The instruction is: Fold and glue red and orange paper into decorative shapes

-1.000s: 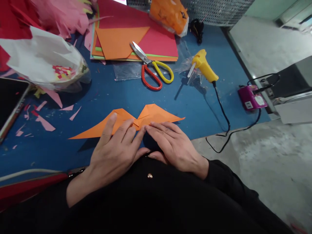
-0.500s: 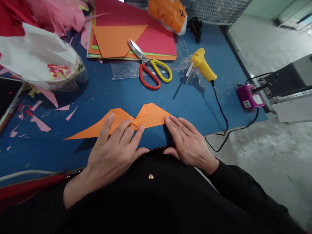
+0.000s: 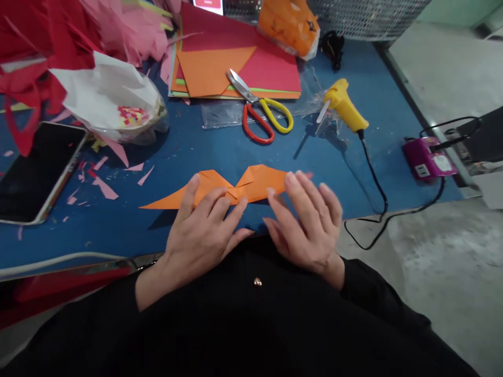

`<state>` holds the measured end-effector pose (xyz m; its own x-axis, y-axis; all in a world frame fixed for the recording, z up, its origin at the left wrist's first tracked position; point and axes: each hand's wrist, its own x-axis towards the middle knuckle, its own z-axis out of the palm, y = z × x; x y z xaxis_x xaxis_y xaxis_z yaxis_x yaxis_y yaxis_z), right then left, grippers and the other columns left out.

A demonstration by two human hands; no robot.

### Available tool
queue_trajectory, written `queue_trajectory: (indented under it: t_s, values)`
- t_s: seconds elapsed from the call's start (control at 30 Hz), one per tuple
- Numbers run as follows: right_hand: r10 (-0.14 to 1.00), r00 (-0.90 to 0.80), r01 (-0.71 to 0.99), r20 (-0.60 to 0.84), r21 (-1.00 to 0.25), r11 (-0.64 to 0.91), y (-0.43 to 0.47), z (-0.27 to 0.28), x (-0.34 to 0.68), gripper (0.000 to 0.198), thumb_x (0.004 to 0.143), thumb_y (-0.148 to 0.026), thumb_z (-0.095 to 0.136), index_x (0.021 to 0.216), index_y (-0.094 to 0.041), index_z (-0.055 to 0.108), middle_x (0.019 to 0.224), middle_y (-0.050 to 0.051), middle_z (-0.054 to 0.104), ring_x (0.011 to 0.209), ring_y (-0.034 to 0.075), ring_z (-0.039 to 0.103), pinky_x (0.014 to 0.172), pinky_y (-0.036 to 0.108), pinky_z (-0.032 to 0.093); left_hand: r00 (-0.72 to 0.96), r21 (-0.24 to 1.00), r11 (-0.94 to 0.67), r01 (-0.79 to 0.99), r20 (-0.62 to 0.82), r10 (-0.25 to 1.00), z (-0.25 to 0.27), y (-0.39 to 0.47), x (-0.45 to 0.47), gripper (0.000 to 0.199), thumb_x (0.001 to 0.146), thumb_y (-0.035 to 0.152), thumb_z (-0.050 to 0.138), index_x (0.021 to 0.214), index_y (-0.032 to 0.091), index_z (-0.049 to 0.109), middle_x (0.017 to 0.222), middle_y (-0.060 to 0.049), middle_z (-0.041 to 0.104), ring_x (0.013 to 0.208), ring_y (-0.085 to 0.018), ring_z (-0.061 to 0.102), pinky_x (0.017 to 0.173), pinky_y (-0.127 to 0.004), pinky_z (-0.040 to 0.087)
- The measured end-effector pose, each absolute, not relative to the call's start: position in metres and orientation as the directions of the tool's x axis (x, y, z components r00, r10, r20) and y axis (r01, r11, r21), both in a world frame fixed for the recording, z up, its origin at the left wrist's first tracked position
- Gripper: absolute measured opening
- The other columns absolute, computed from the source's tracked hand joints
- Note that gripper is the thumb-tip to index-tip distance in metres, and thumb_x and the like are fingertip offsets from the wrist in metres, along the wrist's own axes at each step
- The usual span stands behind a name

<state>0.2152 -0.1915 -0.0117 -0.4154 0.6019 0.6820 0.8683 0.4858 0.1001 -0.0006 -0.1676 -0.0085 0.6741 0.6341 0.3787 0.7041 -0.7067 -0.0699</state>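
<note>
A folded piece of orange paper (image 3: 261, 184) lies along the front of the blue table, with a dip at its middle and a long point to the left. My left hand (image 3: 206, 225) rests on its left half and centre, fingers spread and pressing down. At the right end, my right hand (image 3: 308, 225) has its fingers apart over the paper, slightly blurred; whether all the fingertips touch it I cannot tell. Beyond the paper lie scissors (image 3: 257, 102) with one red and one yellow handle.
A yellow glue gun (image 3: 346, 104) and its cord lie to the right, near a purple power adapter (image 3: 430, 157). Coloured paper sheets (image 3: 275, 70) are stacked at the back. On the left are a phone (image 3: 39, 170), a bag of paper bits (image 3: 113, 99) and pink scraps (image 3: 105, 188).
My right hand has lifted and spread its fingers, shifting over the paper's right end. My left hand stays on the paper. The whole view has swung left, showing more of the phone.
</note>
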Motion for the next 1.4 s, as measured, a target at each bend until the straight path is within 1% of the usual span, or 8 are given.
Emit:
queue_trajectory:
  t_s: [0.1,0.23,0.33,0.43,0.53,0.67,0.73,1.4]
  values:
    - [0.523,-0.333,0.912,0.785,0.126,0.39,-0.191,-0.011,0.21,0.043,0.095,-0.035,0.062,0.135,-0.02,0.062,0.143,0.01,0.062,0.142,0.035,0.048,0.113,0.051,0.041,0.679,-0.094,-0.697,0.711,0.348,0.646,-0.007,-0.169,-0.001,0.04,0.1,0.041,0.053,0.123,0.013,0.069,0.1,-0.012,0.074,0.11,-0.031,0.067,0.121,-0.062,0.028]
    - [0.457,-0.594,0.667,0.662,0.089,0.74,-0.187,-0.013,0.209,0.032,0.096,-0.021,0.06,0.127,-0.019,0.066,0.141,0.006,0.064,0.14,0.025,0.052,0.112,0.04,0.046,0.683,-0.1,-0.702,0.705,0.361,0.635,-0.007,-0.171,0.0,0.032,0.101,0.033,0.051,0.116,0.012,0.071,0.102,-0.012,0.074,0.112,-0.029,0.067,0.122,-0.057,0.028]
    - [0.548,-0.662,0.582,0.512,-0.11,0.806,-0.18,-0.02,0.203,0.037,0.1,-0.023,0.056,0.131,-0.003,0.06,0.134,0.018,0.068,0.133,0.025,0.059,0.108,0.039,0.053,0.655,-0.038,-0.693,0.72,0.369,0.66,-0.009,-0.171,-0.001,0.027,0.1,0.028,0.05,0.105,0.013,0.072,0.103,-0.011,0.075,0.113,-0.028,0.068,0.125,-0.054,0.023]
    - [0.65,-0.599,0.646,0.468,-0.197,0.737,-0.175,-0.029,0.197,0.048,0.102,-0.034,0.051,0.132,0.004,0.056,0.13,0.024,0.068,0.126,0.028,0.064,0.103,0.041,0.057,0.617,0.039,-0.683,0.73,0.393,0.682,-0.01,-0.17,-0.007,0.027,0.1,0.029,0.053,0.115,0.013,0.068,0.104,-0.01,0.076,0.108,-0.028,0.071,0.126,-0.058,0.016]
    - [0.66,-0.588,0.664,0.468,-0.187,0.724,-0.175,-0.032,0.196,0.045,0.102,-0.032,0.051,0.13,0.003,0.059,0.128,0.023,0.07,0.124,0.028,0.065,0.102,0.041,0.058,0.517,0.183,-0.618,0.765,0.397,0.758,-0.011,-0.168,-0.016,0.026,0.099,0.027,0.057,0.12,0.015,0.065,0.11,-0.01,0.077,0.104,-0.027,0.072,0.125,-0.06,0.019]
    - [0.661,-0.603,0.675,0.446,-0.156,0.721,-0.176,-0.029,0.197,0.044,0.101,-0.033,0.053,0.126,0.002,0.064,0.126,0.021,0.071,0.12,0.028,0.067,0.102,0.039,0.057,0.387,0.322,-0.505,0.801,0.364,0.847,-0.01,-0.165,-0.02,0.008,0.097,0.029,0.062,0.098,0.024,0.069,0.104,-0.005,0.078,0.101,-0.028,0.072,0.118,-0.065,0.026]
    - [0.667,-0.609,0.683,0.429,-0.145,0.716,-0.177,-0.029,0.197,0.047,0.101,-0.036,0.055,0.128,0.002,0.063,0.129,0.022,0.07,0.121,0.029,0.066,0.103,0.039,0.057,0.352,0.35,-0.472,0.81,0.354,0.866,-0.009,-0.163,-0.019,0.01,0.097,0.029,0.063,0.088,0.025,0.068,0.101,-0.002,0.078,0.099,-0.027,0.072,0.117,-0.065,0.027]
    - [0.654,-0.682,0.685,0.327,-0.028,0.728,-0.177,-0.023,0.195,0.052,0.102,-0.045,0.051,0.134,-0.005,0.06,0.132,0.019,0.067,0.127,0.028,0.061,0.103,0.037,0.054,0.291,0.334,-0.404,0.852,0.34,0.894,-0.008,-0.153,-0.022,0.019,0.092,0.028,0.064,0.073,0.025,0.067,0.094,-0.004,0.073,0.095,-0.027,0.067,0.114,-0.063,0.035]
